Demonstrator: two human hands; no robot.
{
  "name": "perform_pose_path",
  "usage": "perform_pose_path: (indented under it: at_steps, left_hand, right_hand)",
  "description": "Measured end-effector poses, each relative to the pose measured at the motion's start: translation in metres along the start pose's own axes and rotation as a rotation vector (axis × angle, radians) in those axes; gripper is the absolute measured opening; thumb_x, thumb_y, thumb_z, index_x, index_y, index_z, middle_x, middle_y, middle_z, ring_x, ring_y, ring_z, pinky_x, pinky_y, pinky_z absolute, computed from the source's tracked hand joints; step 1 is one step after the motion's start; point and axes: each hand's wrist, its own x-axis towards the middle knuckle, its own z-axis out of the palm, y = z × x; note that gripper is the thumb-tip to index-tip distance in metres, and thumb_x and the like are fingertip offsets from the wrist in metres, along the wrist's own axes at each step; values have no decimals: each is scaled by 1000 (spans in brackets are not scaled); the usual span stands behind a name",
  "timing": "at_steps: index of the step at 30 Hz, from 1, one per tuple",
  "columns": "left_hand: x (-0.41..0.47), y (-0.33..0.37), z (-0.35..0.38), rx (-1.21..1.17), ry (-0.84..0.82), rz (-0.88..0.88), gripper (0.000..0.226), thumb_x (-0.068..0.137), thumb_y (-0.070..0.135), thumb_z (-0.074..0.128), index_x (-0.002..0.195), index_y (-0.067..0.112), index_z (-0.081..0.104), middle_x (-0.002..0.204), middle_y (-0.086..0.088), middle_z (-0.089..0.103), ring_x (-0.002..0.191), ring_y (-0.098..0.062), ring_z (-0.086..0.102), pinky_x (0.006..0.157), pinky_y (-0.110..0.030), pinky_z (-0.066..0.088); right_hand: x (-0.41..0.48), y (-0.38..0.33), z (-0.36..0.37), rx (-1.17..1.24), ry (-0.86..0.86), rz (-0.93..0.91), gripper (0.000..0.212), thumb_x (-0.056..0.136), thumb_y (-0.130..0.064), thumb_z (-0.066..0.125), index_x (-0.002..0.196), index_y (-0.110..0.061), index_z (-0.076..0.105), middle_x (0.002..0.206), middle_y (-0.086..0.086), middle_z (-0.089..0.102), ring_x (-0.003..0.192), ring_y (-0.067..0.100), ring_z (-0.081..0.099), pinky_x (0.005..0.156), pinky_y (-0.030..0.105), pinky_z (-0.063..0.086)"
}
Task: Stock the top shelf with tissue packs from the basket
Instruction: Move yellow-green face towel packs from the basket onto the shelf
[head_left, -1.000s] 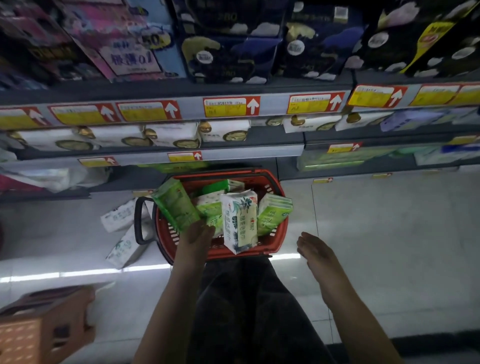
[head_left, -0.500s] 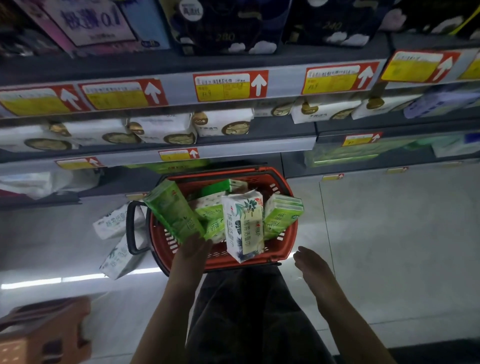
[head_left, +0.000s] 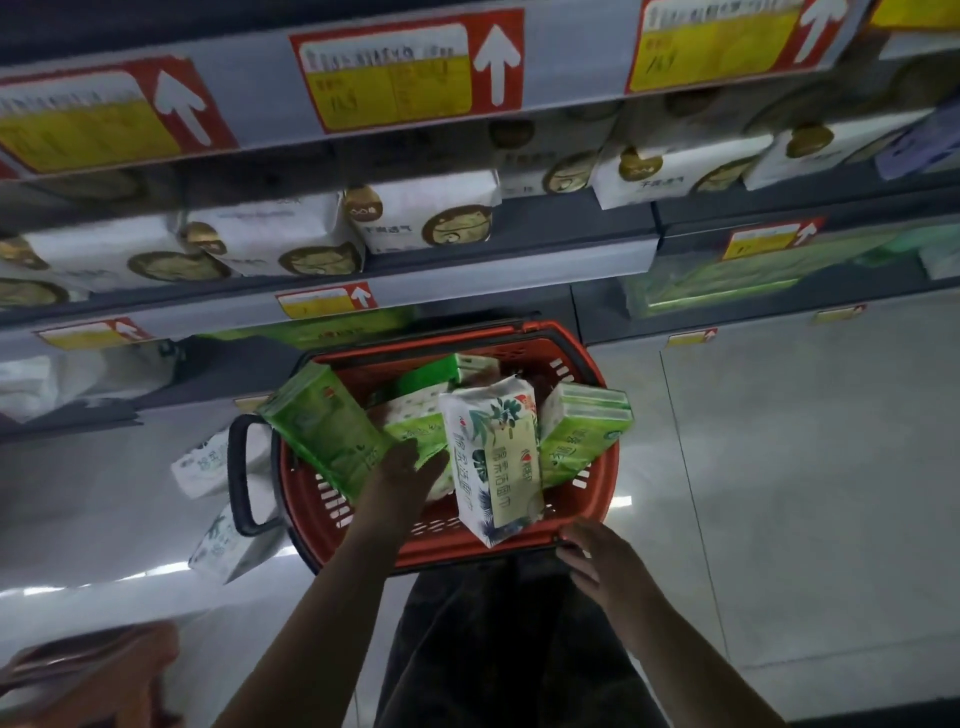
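A red basket (head_left: 605, 486) sits on the floor in front of my knees, holding several tissue packs. My left hand (head_left: 410, 470) reaches into it and grips the lower end of a tilted green tissue pack (head_left: 322, 431). A white pack with a leaf print (head_left: 493, 457) stands upright in the middle, and another green pack (head_left: 582, 431) leans at the right. My right hand (head_left: 597, 558) is at the basket's near right corner, fingers apart and fingertips touching the rim. The top shelf is out of view.
Shelf edges with red-and-yellow price labels (head_left: 405, 78) run overhead, with white packs (head_left: 415, 218) on the shelf below. Two white packs (head_left: 223, 540) lie on the floor left of the basket's black handle (head_left: 239, 473). A brown stool (head_left: 88, 675) stands at the lower left.
The view has moved closer to the basket. My right hand came forward from above the floor to the basket's near rim. My left hand stays at the green pack.
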Motion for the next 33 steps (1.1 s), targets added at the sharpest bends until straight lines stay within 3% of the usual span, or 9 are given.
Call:
perform_pose_path:
  at_steps: [3, 6, 11, 16, 19, 22, 27, 29, 33]
  left_hand:
    - [13, 5, 1, 76, -53, 45, 82, 79, 47, 68, 145, 12, 37, 142, -18, 47, 125, -35, 51, 105, -49, 43]
    - [35, 5, 1, 188, -61, 164, 80, 80, 37, 72, 146, 17, 34, 138, -18, 50, 120, -38, 53, 99, -53, 47]
    - [67, 10, 4, 396, -53, 318, 84, 82, 34, 73, 150, 23, 26, 149, -9, 32, 134, -31, 35, 106, -46, 39]
    - [91, 8, 22, 533, -213, 301, 102, 78, 47, 73, 155, 19, 12, 159, -3, 24, 142, -22, 27, 103, -28, 28]
    - [104, 13, 32, 576, -232, 328, 104, 76, 48, 75, 154, 16, 14, 157, -4, 28, 140, -22, 33, 100, -26, 32]
    - [117, 15, 37, 588, -254, 280, 109, 70, 53, 78, 153, 18, 17, 152, -5, 39, 133, -25, 44, 105, -38, 41]
    - [132, 12, 36, 486, -263, 199, 136, 34, 78, 75, 150, 29, 22, 137, -2, 57, 118, -25, 59, 96, -46, 51]
    - [136, 6, 33, 445, -276, 205, 133, 34, 84, 75, 148, 36, 24, 132, -1, 60, 113, -24, 62, 93, -47, 53]
    - [125, 9, 34, 516, -309, 316, 92, 50, 82, 69, 133, 54, 41, 126, 1, 64, 105, -21, 66, 81, -42, 58]
  right_hand:
    - [13, 9, 7, 51, 23, -10, 36, 100, -20, 46, 134, -9, 44, 127, 7, 56, 119, 24, 56, 99, 37, 41]
    - [27, 20, 10, 76, 99, -57, 43, 98, -23, 50, 138, -11, 43, 132, 10, 55, 110, 18, 57, 95, 33, 41]
    - [47, 27, 11, 122, 49, -49, 39, 98, -9, 44, 137, -5, 42, 137, 11, 50, 124, 29, 52, 100, 36, 41]
    - [63, 46, 15, 373, 82, 34, 34, 97, -30, 50, 128, -14, 50, 123, 3, 63, 113, 22, 59, 101, 41, 44]
    - [67, 51, 16, 426, 80, 56, 31, 96, -32, 50, 122, -15, 54, 118, 1, 65, 112, 22, 60, 102, 44, 43]
    - [71, 57, 15, 446, 73, 74, 30, 95, -33, 53, 121, -19, 54, 113, -1, 67, 109, 22, 62, 98, 45, 46]
    - [79, 59, 10, 442, 69, 91, 21, 95, -34, 51, 113, -23, 56, 108, -4, 70, 104, 21, 64, 100, 48, 46]
    - [82, 58, 10, 418, 50, 93, 15, 96, -34, 51, 107, -25, 56, 106, -4, 71, 103, 22, 65, 100, 48, 45]
    - [88, 52, 10, 329, 14, 97, 12, 97, -32, 48, 105, -24, 53, 110, -1, 69, 101, 22, 66, 98, 46, 47]
